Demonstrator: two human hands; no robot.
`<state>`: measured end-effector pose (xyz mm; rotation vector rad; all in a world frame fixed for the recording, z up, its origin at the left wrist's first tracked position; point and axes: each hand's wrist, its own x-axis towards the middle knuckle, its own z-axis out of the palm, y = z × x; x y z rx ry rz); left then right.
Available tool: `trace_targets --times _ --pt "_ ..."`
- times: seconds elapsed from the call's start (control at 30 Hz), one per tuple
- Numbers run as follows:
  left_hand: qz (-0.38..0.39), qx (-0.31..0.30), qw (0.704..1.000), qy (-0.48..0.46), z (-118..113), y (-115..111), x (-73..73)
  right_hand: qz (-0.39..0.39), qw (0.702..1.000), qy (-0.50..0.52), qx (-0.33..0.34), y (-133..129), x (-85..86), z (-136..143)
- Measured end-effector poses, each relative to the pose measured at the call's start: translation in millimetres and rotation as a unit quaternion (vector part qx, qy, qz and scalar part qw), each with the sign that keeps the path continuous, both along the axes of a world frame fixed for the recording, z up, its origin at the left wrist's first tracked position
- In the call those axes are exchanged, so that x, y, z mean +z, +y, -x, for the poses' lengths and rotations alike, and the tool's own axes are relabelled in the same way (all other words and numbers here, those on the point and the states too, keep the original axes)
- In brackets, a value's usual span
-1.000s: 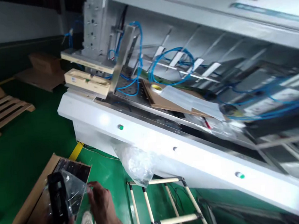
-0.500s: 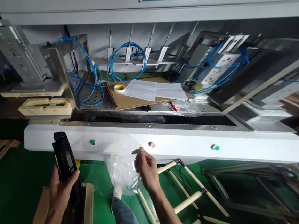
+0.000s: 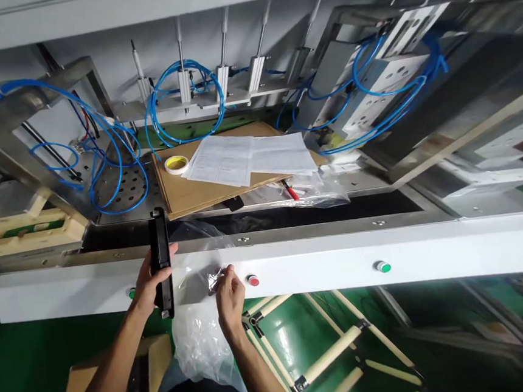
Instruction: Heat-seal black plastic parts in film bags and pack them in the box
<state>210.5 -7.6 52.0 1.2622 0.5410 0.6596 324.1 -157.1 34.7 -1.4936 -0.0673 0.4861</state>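
The left hand grips a black part while the right hand pinches a clear bag beside a red button.

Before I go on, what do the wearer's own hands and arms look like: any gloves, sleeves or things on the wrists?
The left hand and right hand are both ungloved. The left forearm and right forearm are bare to the picture's edge, with no sleeve in view. No watch or bracelet shows.
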Motion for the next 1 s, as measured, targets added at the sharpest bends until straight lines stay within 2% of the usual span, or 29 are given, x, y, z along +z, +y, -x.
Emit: trace_targets --times 0.07,0.17,0.3,0.47,0.6,0.73,0.83,0.93,1.0 --pt "0.001 -0.011 1.0 0.015 -5.3 8.0 -15.3 0.022 1.0 0.006 -0.002 -3.9 -3.5 -2.3" --pt "-0.021 -0.024 0.999 0.038 -0.4 17.5 -24.5 0.071 0.997 -0.005 0.004 -15.0 -6.4 -10.6" --pt "-0.058 -0.042 0.995 0.076 9.5 26.1 -25.8 0.112 0.994 -0.017 0.007 -30.6 -5.7 -17.5" --pt "-0.02 -0.075 0.997 0.029 13.5 33.0 -29.9 0.133 0.991 0.004 0.007 -38.1 -0.8 -14.6" --pt "0.004 -0.097 0.995 -0.005 13.2 36.4 -31.4 0.151 0.986 0.007 0.07 -45.2 3.0 -21.4" --pt "0.049 -0.106 0.992 -0.056 11.8 39.8 -30.4 0.114 0.987 0.021 0.108 -50.6 4.6 -31.7" --pt "0.055 -0.12 0.99 -0.056 11.4 47.6 -29.2 0.108 0.988 0.024 0.109 -52.2 5.4 -36.8" --pt "0.024 -0.135 0.99 -0.04 10.6 60.3 -29.2 0.122 0.987 0.028 0.105 -54.9 7.2 -33.7" --pt "0.003 -0.149 0.988 -0.037 8.9 68.4 -29.8 0.15 0.987 0.001 0.055 -56.6 9.1 -23.0"
